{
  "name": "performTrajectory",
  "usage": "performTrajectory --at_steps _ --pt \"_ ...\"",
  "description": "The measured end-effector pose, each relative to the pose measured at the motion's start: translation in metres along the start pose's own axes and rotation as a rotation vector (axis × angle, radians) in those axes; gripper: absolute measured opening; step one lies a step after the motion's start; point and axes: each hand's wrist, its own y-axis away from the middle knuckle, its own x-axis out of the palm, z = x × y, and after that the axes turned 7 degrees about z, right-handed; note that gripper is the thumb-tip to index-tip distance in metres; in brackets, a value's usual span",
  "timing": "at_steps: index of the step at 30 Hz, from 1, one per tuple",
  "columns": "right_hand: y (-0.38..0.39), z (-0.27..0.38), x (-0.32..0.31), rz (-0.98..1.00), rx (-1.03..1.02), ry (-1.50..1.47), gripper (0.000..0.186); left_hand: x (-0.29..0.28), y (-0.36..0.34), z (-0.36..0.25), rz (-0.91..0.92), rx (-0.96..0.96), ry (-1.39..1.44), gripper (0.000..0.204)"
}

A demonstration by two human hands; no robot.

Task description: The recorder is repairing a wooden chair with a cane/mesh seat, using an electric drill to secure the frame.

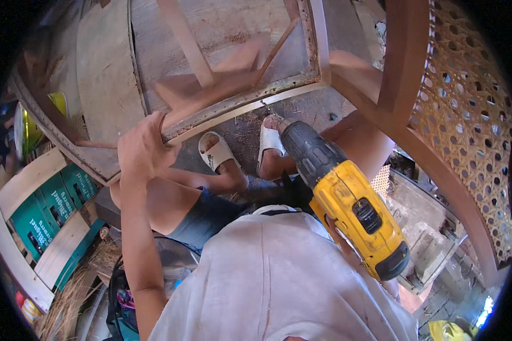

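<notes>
My left hand [147, 145] is closed around the near rail of a brown wooden chair frame [239, 105], its fingers over the edge. My right hand [345, 243] is mostly hidden under a yellow and black cordless drill [352, 199] and wraps its handle. The drill's dark chuck points up and left, toward the frame's near rail. Its thin bit ends close to that rail; I cannot tell whether it touches. Several small holes run along the frame's inner ledge. A woven cane panel [466, 113] in a curved wooden surround joins the frame on the right.
Beneath the frame lie worn boards [105, 74]. At left stand a green crate [51, 207] with pale wooden slats, a yellow can [31, 128] and dry straw [77, 284]. A dusty grey block-like object [432, 250] sits at right. My sandalled feet [224, 156] are below the rail.
</notes>
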Motion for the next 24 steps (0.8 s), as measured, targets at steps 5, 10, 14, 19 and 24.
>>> performTrajectory --at_steps 5,10,14,19,24 --pt "-0.007 0.023 0.004 -0.005 -0.014 0.048 0.035 0.0 0.001 0.002 0.028 -0.027 -0.029 0.037" --pt "-0.022 0.037 0.009 -0.031 -0.002 0.055 0.035 0.003 0.0 0.006 -0.043 0.033 -0.008 0.036" --pt "-0.024 0.046 0.008 0.004 -0.023 0.085 0.035 0.006 -0.001 0.011 -0.042 0.061 0.036 0.039" --pt "-0.028 0.052 0.008 0.024 -0.015 0.129 0.034 0.006 0.0 0.011 -0.062 0.062 0.033 0.039" --pt "-0.03 0.057 0.007 0.027 -0.003 0.155 0.033 0.004 0.0 0.008 -0.075 0.067 0.012 0.033"
